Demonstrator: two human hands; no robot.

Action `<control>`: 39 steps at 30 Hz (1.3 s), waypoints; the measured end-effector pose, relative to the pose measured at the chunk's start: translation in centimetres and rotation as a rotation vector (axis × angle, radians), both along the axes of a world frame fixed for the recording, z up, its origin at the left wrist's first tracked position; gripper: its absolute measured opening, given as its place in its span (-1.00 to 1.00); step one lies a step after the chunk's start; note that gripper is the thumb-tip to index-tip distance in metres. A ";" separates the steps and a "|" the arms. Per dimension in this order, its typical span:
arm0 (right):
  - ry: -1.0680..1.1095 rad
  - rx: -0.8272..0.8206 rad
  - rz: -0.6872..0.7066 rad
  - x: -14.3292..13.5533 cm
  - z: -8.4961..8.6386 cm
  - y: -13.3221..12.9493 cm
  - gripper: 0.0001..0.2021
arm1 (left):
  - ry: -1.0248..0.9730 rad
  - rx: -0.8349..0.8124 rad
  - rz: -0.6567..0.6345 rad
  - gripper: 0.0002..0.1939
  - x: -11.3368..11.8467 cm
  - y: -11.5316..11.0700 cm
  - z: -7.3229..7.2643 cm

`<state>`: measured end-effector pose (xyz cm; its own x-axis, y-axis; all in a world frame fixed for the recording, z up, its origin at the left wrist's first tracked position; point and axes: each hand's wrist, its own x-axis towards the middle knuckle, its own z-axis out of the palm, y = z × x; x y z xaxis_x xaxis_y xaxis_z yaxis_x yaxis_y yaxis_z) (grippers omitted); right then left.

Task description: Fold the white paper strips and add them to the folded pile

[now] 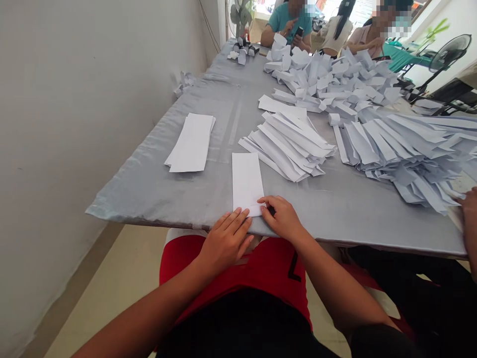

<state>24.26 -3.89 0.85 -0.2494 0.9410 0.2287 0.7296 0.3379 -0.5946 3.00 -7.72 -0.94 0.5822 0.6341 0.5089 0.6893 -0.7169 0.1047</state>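
Observation:
A narrow white sheet of paper (246,179) lies at the table's near edge, with a small folded strip along its bottom end. My left hand (228,236) rests flat across the lower left corner, its fingers stretched out over the bottom edge. At the lower right corner, my right hand (281,216) has its thumb and index finger closed together on the paper's edge; its other fingers are curled under. Left of the sheet is a flat stack of similar white papers (192,144). To the upper right, a fanned pile of folded paper strips (292,144) lies close by.
A grey cloth covers the table (149,194). A larger pile of folded papers (395,149) lies at right, and a loose heap (328,74) farther back. Co-workers sit at the far side, and a person's hand (470,214) shows at the right edge. A white wall (93,99) borders the left.

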 end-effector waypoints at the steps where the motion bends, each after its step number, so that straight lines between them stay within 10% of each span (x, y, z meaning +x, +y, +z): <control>1: -0.001 0.021 0.001 0.0 -0.1 0.0 -0.79 | 0.010 -0.009 -0.001 -0.65 0.0 -0.1 -0.1; 39: -0.386 0.336 0.049 0.4 -0.4 -4.9 -0.73 | -0.002 -0.083 0.109 -0.60 -0.4 -0.8 -0.1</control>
